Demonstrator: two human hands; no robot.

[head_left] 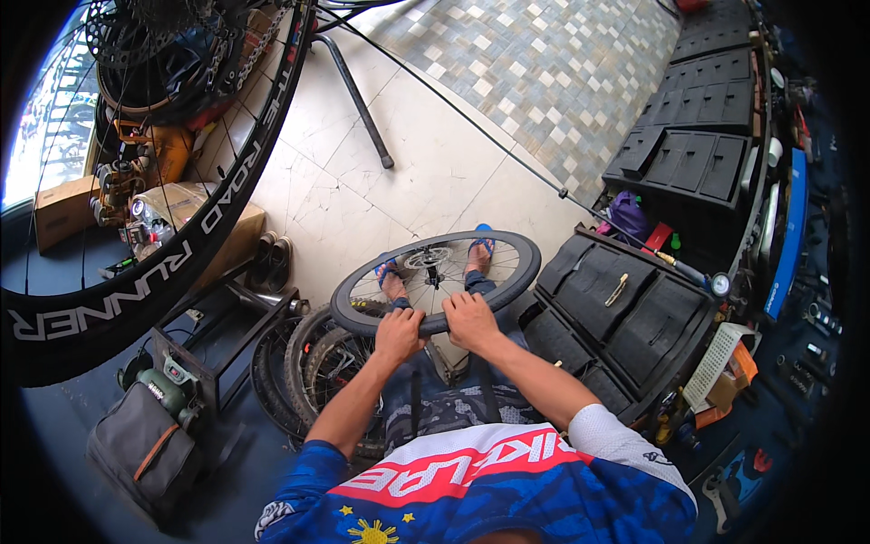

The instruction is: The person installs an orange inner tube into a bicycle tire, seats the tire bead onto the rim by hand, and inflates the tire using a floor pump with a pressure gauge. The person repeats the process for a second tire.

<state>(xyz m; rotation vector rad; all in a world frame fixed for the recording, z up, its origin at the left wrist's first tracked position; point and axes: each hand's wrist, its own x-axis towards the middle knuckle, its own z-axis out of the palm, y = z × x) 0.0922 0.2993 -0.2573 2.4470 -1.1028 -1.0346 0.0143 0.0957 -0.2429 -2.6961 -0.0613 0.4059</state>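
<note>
A black bicycle wheel (517, 263) with thin spokes and a silver hub lies flat across my lap, above my sandalled feet. My left hand (399, 332) and my right hand (470, 319) sit side by side on the near edge of its rim, fingers curled over the black tyre there. Both thumbs press on the rubber. My forearms reach in from the lower edge, out of a blue, red and white jersey.
A large deep-rimmed black wheel (163, 263) hangs close at the upper left. Spare tyres (304, 363) lean by my left knee beside a dark metal stand (217, 344) and a grey bag (145, 444). Black compartment trays (625, 308) line the right. A black hose (471, 127) crosses the tiled floor.
</note>
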